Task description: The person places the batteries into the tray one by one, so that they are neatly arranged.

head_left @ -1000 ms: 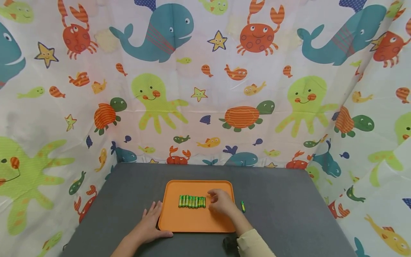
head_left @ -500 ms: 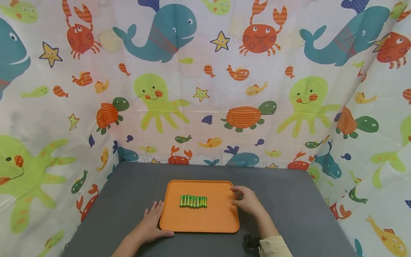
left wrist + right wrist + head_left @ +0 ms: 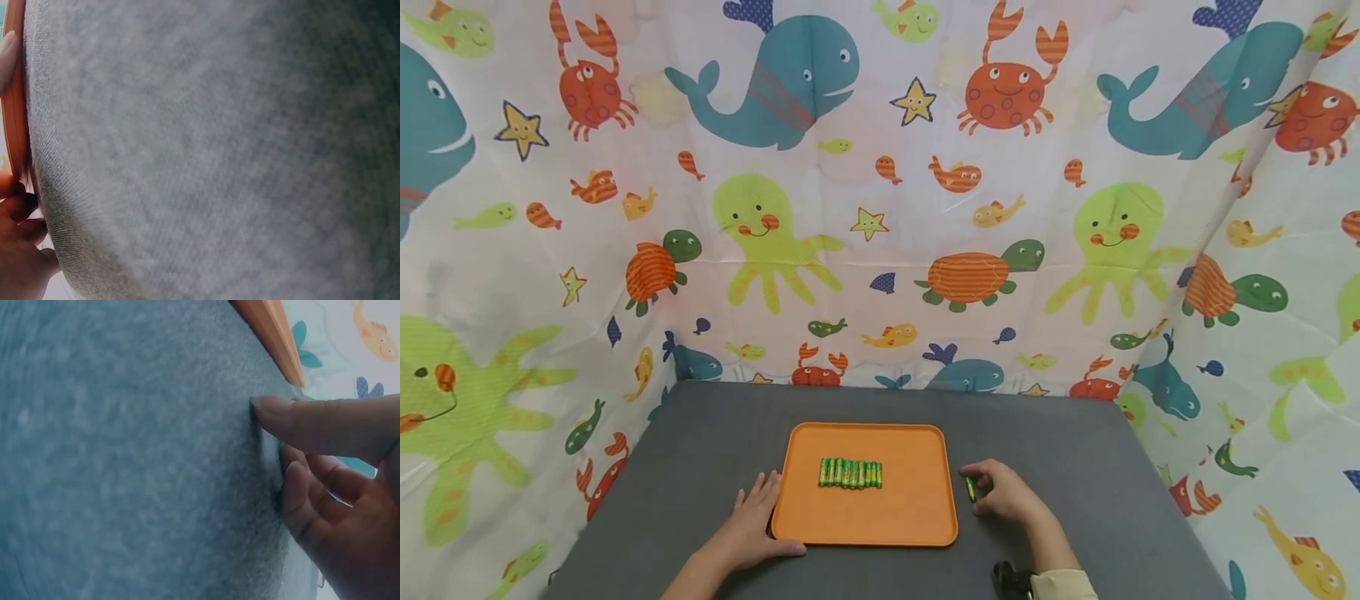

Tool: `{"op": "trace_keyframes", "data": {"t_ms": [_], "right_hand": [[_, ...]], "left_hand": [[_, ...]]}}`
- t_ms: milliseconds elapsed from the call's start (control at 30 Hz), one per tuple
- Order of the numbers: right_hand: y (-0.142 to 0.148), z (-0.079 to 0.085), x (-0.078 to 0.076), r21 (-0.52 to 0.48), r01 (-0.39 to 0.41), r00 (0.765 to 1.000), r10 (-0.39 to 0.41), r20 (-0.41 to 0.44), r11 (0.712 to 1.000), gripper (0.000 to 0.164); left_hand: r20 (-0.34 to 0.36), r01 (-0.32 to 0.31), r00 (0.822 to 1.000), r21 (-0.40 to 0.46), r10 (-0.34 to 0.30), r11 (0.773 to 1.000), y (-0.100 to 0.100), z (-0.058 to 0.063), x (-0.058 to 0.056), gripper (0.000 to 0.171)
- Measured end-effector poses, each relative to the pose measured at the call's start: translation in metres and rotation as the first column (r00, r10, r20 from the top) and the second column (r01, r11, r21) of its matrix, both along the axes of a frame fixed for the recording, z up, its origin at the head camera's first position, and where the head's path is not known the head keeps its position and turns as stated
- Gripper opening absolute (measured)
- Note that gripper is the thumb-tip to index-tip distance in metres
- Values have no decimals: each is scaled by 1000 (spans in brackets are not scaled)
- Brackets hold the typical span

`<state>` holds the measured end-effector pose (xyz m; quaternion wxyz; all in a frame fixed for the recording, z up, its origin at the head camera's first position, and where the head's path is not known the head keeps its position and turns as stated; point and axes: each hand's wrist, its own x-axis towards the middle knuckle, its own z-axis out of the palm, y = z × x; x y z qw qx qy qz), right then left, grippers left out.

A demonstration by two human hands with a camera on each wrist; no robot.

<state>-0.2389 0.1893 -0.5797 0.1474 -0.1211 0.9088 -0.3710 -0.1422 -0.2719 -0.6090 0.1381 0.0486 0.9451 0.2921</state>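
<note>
An orange tray [image 3: 865,525] lies on the grey table, with a side-by-side row of several green-and-yellow batteries [image 3: 850,473] across its middle. Against its left side rests my left hand [image 3: 748,525], fingers extended along the edge and thumb by the front left corner. The left wrist view catches part of that hand [image 3: 19,250] beside the tray's rim [image 3: 15,119]. Right of the tray, a single battery [image 3: 972,490] lies between the thumb and fingertips of my right hand [image 3: 1011,500], which curl around it. In the right wrist view the fingers [image 3: 337,425] reach the tabletop and the battery is mostly hidden.
A fabric curtain [image 3: 880,275] printed with sea animals hangs at the back and both sides of the table [image 3: 1052,450]. A black device [image 3: 1011,579] sits at my right wrist by the sleeve [image 3: 1063,585].
My right hand has moved from over the tray, beside the battery row, out to the right and down to the single battery on the table. The left hand stays at the tray's side.
</note>
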Motion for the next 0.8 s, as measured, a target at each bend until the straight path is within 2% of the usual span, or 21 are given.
{"op": "trace_keyframes", "data": {"t_ms": [267, 533, 800], "right_hand": [[5, -4, -1, -15, 7, 1000, -7, -28, 1000, 55], [4, -5, -1, -23, 37, 999, -38, -28, 999, 45], [1, -5, 2, -7, 68, 997, -69, -44, 998, 46]], "left_hand": [[18, -9, 1000, 6, 9, 1000, 1, 2, 0, 131], [3, -8, 1000, 5, 8, 1000, 1, 3, 1, 132], [-6, -9, 1000, -1, 9, 1000, 0, 0, 1, 133]]}}
